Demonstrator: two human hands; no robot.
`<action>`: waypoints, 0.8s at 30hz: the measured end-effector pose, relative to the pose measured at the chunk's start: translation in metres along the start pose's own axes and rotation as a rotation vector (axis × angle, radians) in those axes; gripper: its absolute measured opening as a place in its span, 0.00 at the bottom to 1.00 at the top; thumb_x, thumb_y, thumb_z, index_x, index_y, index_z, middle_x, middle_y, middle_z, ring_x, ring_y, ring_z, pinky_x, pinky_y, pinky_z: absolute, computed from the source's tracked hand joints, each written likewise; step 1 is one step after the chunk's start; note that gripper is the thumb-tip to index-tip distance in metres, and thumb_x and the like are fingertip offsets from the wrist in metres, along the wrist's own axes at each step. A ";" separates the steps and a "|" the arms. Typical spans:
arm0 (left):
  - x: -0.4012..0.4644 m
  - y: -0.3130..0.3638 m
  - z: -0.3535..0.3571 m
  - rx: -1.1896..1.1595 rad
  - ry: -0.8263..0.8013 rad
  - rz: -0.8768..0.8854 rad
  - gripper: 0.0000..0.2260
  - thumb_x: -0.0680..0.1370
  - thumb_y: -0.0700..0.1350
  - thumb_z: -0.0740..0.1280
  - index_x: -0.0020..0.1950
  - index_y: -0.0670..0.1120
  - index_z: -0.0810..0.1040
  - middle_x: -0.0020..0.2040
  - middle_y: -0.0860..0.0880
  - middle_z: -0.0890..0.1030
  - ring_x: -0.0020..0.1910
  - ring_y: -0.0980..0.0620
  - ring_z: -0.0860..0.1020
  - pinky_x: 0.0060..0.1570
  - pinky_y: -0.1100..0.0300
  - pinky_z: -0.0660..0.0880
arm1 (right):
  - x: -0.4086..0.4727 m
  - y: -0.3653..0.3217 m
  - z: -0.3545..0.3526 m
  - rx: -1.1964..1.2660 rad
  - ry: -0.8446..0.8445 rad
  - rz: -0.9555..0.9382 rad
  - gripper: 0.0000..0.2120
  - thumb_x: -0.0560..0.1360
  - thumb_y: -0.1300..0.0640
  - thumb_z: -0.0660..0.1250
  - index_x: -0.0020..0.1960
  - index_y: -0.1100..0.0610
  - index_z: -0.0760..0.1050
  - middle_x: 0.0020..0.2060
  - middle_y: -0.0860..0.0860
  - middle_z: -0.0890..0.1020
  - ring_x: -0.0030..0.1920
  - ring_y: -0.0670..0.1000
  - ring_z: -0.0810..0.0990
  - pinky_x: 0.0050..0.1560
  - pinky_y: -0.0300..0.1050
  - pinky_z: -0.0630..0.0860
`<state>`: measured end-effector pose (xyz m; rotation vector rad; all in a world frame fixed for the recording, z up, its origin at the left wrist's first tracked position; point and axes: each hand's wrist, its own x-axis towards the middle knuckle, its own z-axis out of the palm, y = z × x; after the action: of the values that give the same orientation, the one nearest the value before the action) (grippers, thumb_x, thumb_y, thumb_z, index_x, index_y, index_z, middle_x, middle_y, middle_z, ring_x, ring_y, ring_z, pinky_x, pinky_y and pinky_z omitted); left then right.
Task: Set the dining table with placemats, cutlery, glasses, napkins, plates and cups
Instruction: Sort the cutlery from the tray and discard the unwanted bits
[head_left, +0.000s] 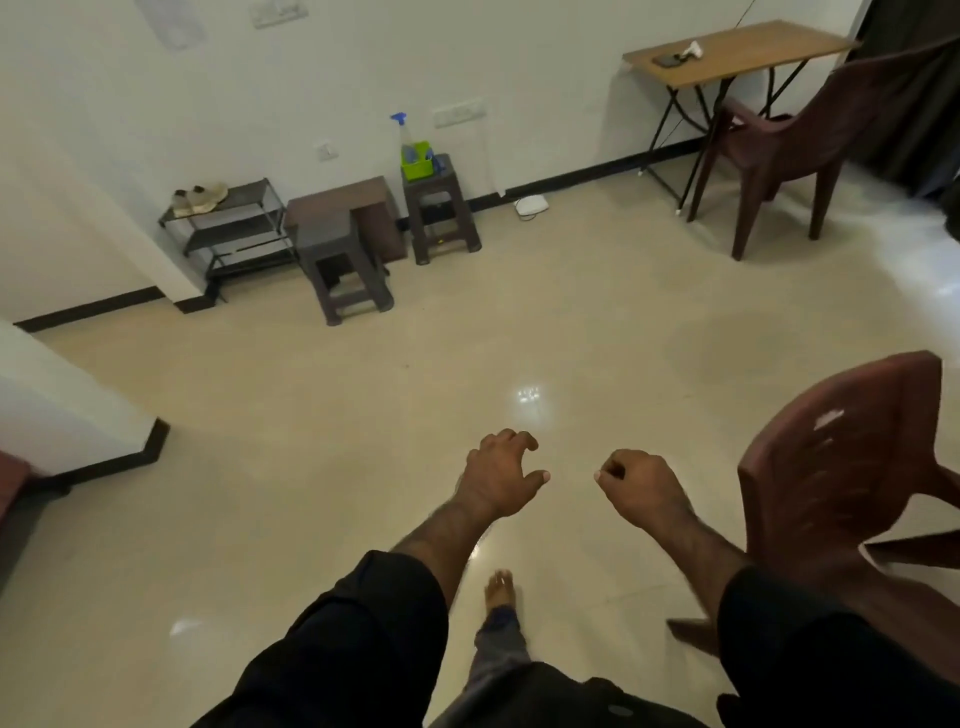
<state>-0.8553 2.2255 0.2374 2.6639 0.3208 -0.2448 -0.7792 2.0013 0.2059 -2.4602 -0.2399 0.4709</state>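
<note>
Two dark sleeves reach forward from the bottom edge, and out of them come two bare forearms held over the floor (311, 415). At the end of the left one, the left hand (501, 473) has its fingers loosely bent and spread, thumb out, grasping nothing. Beside it but apart, the right hand (636, 483) has its fingers curled inward toward the palm; nothing shows in it. Below and between the arms, one bare foot (500, 590) stands on the tiles.

None of the task's things, placemats, cutlery, glasses, napkins, plates or cups, shows anywhere in this view.

Two brown plastic chairs are in sight: one near chair (852, 467) just right of the right forearm, blurred, and one far chair (789, 140) at the right wall. Beside the far chair stands one folding worktop (737, 52) with a wooden top and dark legs, carrying one dark flat object and one small white object, both too small to name.

Along the back wall stand two dark plastic stools. The left stool (340, 260) stands in front of a brown box. The right stool (439, 208) bears one green bin (417, 165) with one spray bottle (402, 132). Left of them is one metal shoe rack (228, 228) with a pair of light shoes on its top shelf. One white device (531, 205) lies on the floor by the skirting.

The floor is pale, glossy tile with reflections of light; the walls are white with a dark skirting.
</note>
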 end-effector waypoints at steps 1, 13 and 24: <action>0.026 -0.004 -0.004 -0.001 -0.005 0.012 0.23 0.81 0.60 0.70 0.73 0.52 0.74 0.70 0.52 0.76 0.72 0.47 0.71 0.71 0.47 0.69 | 0.021 -0.004 -0.002 0.003 0.013 0.003 0.08 0.77 0.48 0.72 0.40 0.49 0.78 0.39 0.43 0.81 0.41 0.49 0.80 0.36 0.41 0.72; 0.317 0.032 -0.029 0.100 -0.269 0.321 0.25 0.81 0.60 0.71 0.74 0.52 0.73 0.72 0.51 0.75 0.74 0.46 0.70 0.70 0.45 0.71 | 0.189 0.009 -0.040 0.106 0.219 0.320 0.15 0.78 0.47 0.73 0.62 0.50 0.78 0.57 0.48 0.77 0.53 0.50 0.80 0.53 0.46 0.78; 0.528 0.167 0.013 0.181 -0.445 0.446 0.27 0.80 0.60 0.72 0.75 0.51 0.72 0.74 0.50 0.73 0.74 0.46 0.69 0.70 0.44 0.73 | 0.359 0.120 -0.121 0.236 0.264 0.548 0.16 0.78 0.45 0.73 0.63 0.50 0.78 0.59 0.50 0.78 0.54 0.51 0.80 0.56 0.47 0.79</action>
<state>-0.3078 2.1705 0.1763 2.6681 -0.4487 -0.7287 -0.3947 1.9411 0.1247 -2.2991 0.5791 0.3634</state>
